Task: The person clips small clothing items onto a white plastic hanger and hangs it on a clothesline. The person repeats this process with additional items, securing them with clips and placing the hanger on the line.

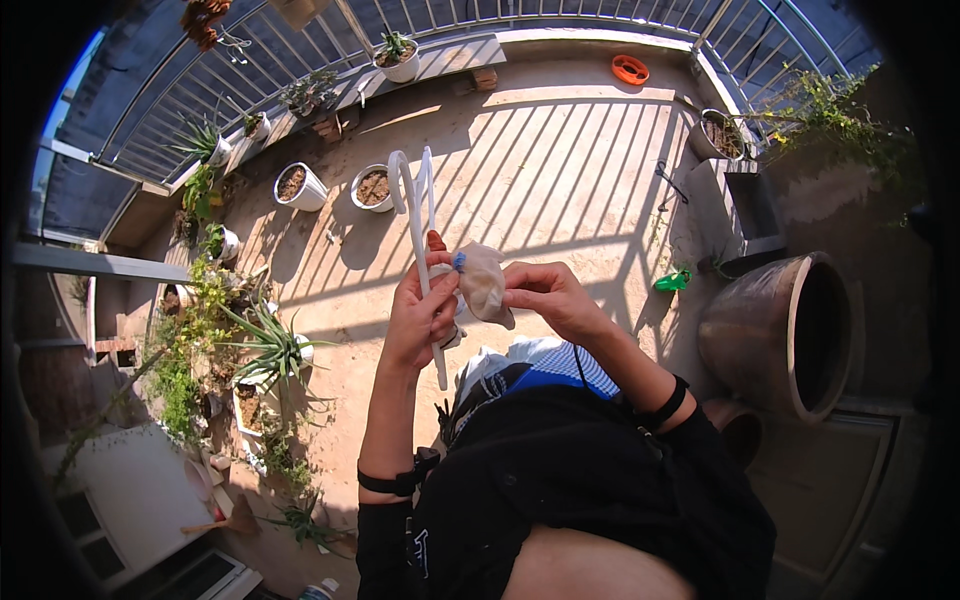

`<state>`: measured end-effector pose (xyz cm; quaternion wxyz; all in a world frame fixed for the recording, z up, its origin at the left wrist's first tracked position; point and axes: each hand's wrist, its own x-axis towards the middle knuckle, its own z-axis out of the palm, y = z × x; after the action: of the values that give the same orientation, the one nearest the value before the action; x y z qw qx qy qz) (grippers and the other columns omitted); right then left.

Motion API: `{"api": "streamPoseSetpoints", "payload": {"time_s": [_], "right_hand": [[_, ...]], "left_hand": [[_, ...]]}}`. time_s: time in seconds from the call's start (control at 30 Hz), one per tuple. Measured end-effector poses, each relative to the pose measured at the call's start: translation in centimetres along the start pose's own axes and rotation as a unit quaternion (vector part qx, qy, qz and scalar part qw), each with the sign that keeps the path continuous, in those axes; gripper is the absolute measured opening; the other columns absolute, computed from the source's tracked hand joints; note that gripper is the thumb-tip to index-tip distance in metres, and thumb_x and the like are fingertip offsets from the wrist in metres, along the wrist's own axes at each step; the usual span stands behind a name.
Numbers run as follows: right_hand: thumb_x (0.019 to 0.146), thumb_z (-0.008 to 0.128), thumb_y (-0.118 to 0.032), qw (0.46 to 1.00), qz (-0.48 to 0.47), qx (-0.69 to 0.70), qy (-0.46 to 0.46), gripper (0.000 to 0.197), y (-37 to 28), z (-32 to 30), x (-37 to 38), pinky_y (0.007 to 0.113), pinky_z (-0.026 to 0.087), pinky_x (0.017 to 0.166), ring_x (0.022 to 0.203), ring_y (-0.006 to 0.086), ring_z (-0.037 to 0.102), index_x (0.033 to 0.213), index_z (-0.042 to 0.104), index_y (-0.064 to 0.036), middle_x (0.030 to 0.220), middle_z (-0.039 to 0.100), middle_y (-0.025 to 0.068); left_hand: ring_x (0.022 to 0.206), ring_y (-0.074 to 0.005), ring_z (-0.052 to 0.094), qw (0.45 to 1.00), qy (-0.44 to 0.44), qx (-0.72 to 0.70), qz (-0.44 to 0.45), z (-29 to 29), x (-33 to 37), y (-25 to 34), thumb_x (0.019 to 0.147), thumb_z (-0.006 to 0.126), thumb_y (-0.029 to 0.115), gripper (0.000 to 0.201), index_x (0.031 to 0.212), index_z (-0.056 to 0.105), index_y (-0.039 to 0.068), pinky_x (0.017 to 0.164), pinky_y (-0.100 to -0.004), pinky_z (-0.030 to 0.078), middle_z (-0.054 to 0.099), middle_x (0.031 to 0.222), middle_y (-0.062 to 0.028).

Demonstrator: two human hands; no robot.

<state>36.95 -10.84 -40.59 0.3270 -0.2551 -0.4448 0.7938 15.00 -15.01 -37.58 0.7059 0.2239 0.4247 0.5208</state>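
In front of my body my left hand [413, 322] is closed around a long white rod [417, 225], bent into a hook at its upper end. A second pale strip rises beside the hook. The same fingers also hold the left edge of a small off-white cloth piece [484, 285], bunched like a pouch, with a blue patch at that edge. My right hand [552, 298] pinches the cloth's right side between thumb and fingers. A reddish-brown tip shows just above my left fingers; what it belongs to I cannot make out.
Two white pots of soil [312, 195] stand ahead on the left, and aloe plants [280, 345] line the left side. A large brown urn [730, 325] is at the right. A green plastic object [672, 281] and an orange ring [630, 70] lie on the floor.
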Motion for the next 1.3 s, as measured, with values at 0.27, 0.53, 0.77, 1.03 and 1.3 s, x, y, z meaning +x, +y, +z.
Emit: {"api": "streamPoseSetpoints", "payload": {"time_s": [0.27,0.53,0.77,1.03,1.3], "right_hand": [[0.092,0.067,-0.010,0.998,-0.026,-0.003,0.061,0.017,-1.0,0.1,0.3,0.027,0.052,0.083,0.090,0.0114,0.064,0.103,0.069,0.0034,0.094,0.069,0.0050],[0.095,0.064,-0.013,0.997,-0.025,0.031,0.065,0.012,-1.8,0.5,0.4,0.028,0.052,0.082,0.089,0.0125,0.064,0.098,0.063,-0.0017,0.099,0.066,0.0046],[0.101,0.057,-0.024,0.995,-0.020,0.088,0.046,0.018,-1.8,0.8,0.4,0.026,0.051,0.076,0.085,0.0084,0.060,0.100,0.052,-0.0065,0.094,0.061,-0.0001],[0.103,0.053,-0.026,0.997,-0.014,-0.018,0.068,0.015,-1.7,1.2,0.6,0.024,0.053,0.073,0.088,0.0079,0.062,0.106,0.049,-0.0116,0.095,0.061,0.0005],[0.095,0.064,-0.015,0.994,0.020,0.105,0.019,0.029,-1.2,1.2,0.1,0.027,0.053,0.080,0.095,0.0145,0.064,0.119,0.049,-0.0094,0.107,0.064,0.0071]], "left_hand": [[0.042,-0.0009,0.034,0.999,0.036,-0.006,-0.009,0.2,0.2,-0.1,0.094,0.064,0.010,0.025,0.118,0.055,0.007,0.036,-0.0177,0.019,0.051,0.068,0.0039],[0.044,0.0006,0.035,0.998,0.026,0.048,0.001,0.1,0.0,0.2,0.086,0.072,0.001,0.040,0.121,0.053,0.007,0.038,-0.0169,0.020,0.062,0.079,-0.0009],[0.044,0.0001,0.033,0.999,-0.001,-0.031,-0.025,-0.9,-0.1,0.0,0.088,0.070,0.004,0.035,0.119,0.054,0.008,0.037,-0.0171,0.019,0.057,0.074,0.0008],[0.044,0.0004,0.032,1.000,0.007,-0.031,-0.001,-0.3,-0.4,-0.3,0.086,0.073,0.005,0.044,0.124,0.051,0.009,0.038,-0.0179,0.018,0.053,0.066,0.0048],[0.042,0.0008,0.032,0.998,-0.059,-0.012,0.000,-0.1,-0.8,-0.1,0.091,0.067,0.006,0.046,0.132,0.048,0.010,0.037,-0.0177,0.017,0.058,0.071,0.0010]]}}
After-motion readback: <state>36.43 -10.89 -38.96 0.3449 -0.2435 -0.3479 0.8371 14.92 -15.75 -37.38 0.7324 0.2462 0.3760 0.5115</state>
